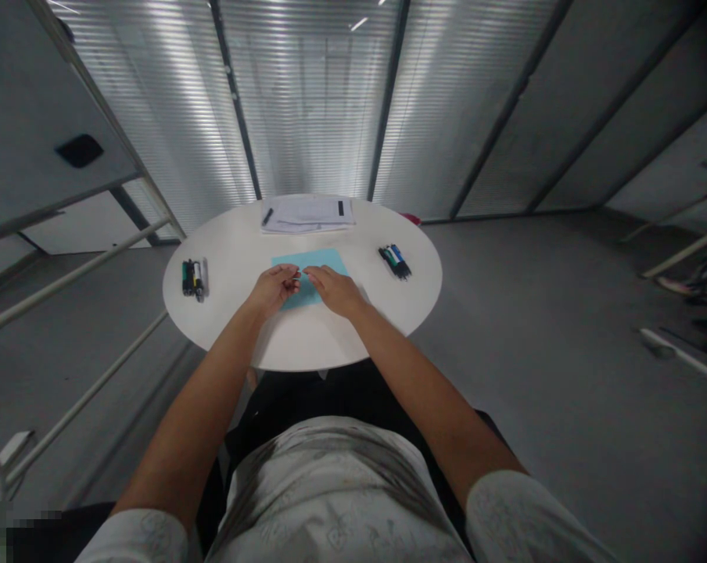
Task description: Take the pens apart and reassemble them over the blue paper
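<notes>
Over a light-blue sheet on the round white table, my left hand is closed in a pinch. A small, thin, shiny thing shows at its fingertips, too small to name. Facing it, my right hand has its fingers bent and pressed together, the tips close to that same small thing. Whether the right fingers also grip it is hidden. Both hands cover part of the sheet's lower half.
Marker pens lie in a group at the table's left and in another group at the right. A stack of white papers with dark objects on it lies at the far edge. Metal rails stand at the left.
</notes>
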A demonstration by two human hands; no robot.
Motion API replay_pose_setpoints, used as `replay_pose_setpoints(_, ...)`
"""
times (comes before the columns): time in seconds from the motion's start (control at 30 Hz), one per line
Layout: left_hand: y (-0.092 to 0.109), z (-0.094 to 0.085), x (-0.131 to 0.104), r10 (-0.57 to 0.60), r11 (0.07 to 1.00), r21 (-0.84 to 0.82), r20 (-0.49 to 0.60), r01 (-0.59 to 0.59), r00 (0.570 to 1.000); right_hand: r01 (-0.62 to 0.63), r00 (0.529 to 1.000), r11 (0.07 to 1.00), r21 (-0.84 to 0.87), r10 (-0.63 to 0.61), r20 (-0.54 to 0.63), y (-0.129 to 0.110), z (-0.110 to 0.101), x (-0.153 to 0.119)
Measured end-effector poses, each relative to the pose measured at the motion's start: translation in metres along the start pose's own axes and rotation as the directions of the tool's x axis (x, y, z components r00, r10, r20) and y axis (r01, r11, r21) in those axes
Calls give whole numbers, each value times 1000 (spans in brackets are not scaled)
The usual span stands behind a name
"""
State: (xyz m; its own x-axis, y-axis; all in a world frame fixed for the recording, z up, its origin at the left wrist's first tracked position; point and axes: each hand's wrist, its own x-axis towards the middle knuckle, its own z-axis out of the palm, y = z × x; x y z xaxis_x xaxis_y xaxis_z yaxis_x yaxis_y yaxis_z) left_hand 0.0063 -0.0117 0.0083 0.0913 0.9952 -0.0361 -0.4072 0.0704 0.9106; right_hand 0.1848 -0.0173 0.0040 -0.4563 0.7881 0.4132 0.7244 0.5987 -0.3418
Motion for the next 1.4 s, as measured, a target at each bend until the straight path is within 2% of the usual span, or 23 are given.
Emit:
replay_pose_setpoints(0.27,-4,-2,2,-4,999,32,50,3,999,-10,999,1000,-4,10,34,-1,-2,0)
replay_pose_setpoints(0.8,-7,0,1,74,990,118,9,-75,997,2,1000,1000,1,-2,22,3,1,0)
replay_pose_setpoints(0.97,-9,-2,1,70,988,132,52,-77,996,7,999,1000,1,-7,39,2,0,0)
replay_pose_setpoints(1.2,-14,-6,6,86,968,233,26,-90,996,27,999,999,-33,-26,39,4,1,0)
replay_pose_setpoints(1.4,-16,-6,6,91,964,248,20,-93,996,30,999,999,-41,-29,31,3,1,0)
